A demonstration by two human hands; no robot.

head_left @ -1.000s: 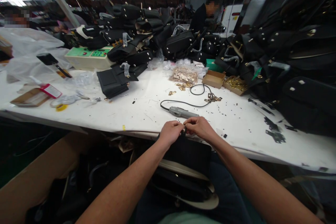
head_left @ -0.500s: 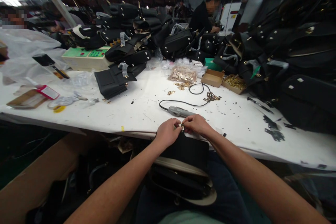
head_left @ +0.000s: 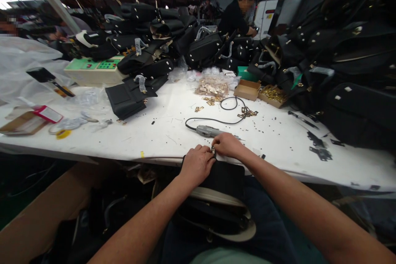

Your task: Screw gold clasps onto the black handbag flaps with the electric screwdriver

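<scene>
A black handbag (head_left: 225, 177) with a beige-lined opening lies across my lap against the table's front edge. My left hand (head_left: 198, 163) is closed on the bag's far edge, fingers bent over the black material. My right hand (head_left: 227, 145) pinches a small gold metal fitting (head_left: 213, 151) at that same edge, right beside the left fingertips. How the fitting sits on the bag is partly hidden by the fingers. Just beyond my hands a grey electric screwdriver (head_left: 210, 131) lies on the white table (head_left: 161, 140), its black cable looping away behind it.
Loose gold fittings (head_left: 247, 112) and tiny dark bits are scattered on the table. Behind them stand an open cardboard box (head_left: 247, 90) and a box of gold pieces (head_left: 274, 95). Black bags (head_left: 204, 47) pile up at the back and right. A co-worker (head_left: 236, 14) is beyond.
My left hand has turned palm-down, its fingers now folded over the bag's edge. My right hand stays at the fitting. The whole view has shifted slightly.
</scene>
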